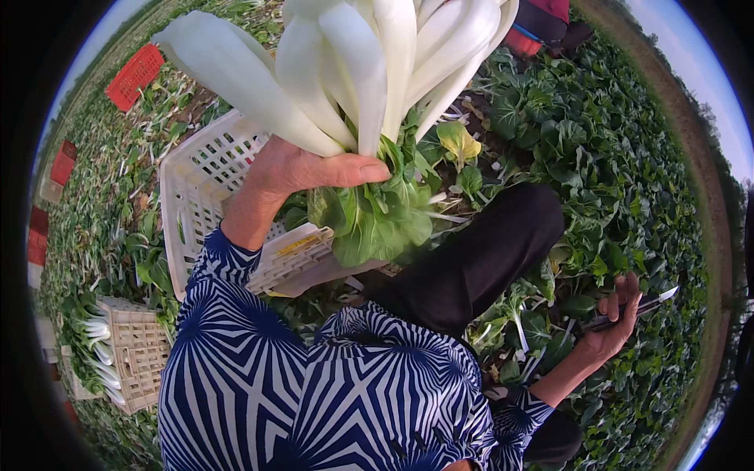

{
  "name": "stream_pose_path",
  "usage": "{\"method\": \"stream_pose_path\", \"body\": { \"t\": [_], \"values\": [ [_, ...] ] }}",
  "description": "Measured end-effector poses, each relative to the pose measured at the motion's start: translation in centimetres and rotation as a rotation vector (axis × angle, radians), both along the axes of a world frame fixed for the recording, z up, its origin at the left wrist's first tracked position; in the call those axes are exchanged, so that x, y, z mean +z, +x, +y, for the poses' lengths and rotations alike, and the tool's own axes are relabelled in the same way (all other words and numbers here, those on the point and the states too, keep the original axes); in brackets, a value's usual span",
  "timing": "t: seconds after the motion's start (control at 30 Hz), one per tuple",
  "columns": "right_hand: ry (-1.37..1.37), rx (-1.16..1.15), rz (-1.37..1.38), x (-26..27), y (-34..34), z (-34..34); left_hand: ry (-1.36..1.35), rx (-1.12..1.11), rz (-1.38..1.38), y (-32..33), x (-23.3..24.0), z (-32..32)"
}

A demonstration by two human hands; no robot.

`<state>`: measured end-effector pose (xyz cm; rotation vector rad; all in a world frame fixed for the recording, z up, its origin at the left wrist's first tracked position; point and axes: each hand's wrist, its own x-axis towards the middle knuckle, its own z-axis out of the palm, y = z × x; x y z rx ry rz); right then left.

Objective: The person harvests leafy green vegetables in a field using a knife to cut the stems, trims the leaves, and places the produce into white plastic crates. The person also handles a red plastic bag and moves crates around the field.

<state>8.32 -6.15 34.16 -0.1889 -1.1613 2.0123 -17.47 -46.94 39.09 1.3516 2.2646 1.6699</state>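
My left hand [330, 168] grips a bunch of white-stemmed pak choi [359, 70] by its green leaves. The thick stems fan upward at the top of the view and the leaves hang down below my thumb. Just beneath and to the left of it stands a white plastic crate [197, 176] with slotted walls; its inside is mostly hidden by my arm. Out to the right, my right hand [618, 321] holds a knife [665, 294], its blade pointing away over the standing plants. The knife's handle is largely covered by my fingers.
Growing pak choi [624, 194] covers the ground at right. At left a beige crate [138, 353] holds stacked pak choi [101, 347], and a red crate [134, 76] lies farther off. Cut leaves litter the soil. A dark-clothed person [545, 20] is partly visible at top right.
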Motion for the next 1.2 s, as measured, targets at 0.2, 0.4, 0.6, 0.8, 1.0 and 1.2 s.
{"method": "stream_pose_path", "body": {
  "t": [0.2,0.4,0.6,0.8,1.0,1.2],
  "values": [
    [-0.145,-0.016,-0.191,-5.1,-0.9,2.0,-0.363,0.396,0.125,-10.0,-6.6,-4.4],
    [-0.286,-0.186,-0.247,-5.0,3.5,3.9,-0.616,0.517,0.072,-15.1,-20.2,-6.8],
    [-0.276,-0.198,-0.284,-5.1,7.0,4.4,-1.072,0.563,-0.129,-17.6,-34.0,-4.5],
    [-0.267,-0.358,-0.291,-3.2,6.7,3.7,-0.786,0.333,0.063,-20.5,-29.3,-7.7],
    [0.158,-0.126,0.030,2.8,1.0,2.0,0.076,-0.002,-0.203,-12.9,-4.7,7.6],
    [0.523,-0.004,0.382,6.5,-5.2,-4.0,0.003,-0.853,0.110,4.5,0.5,26.4]
  ]
}}
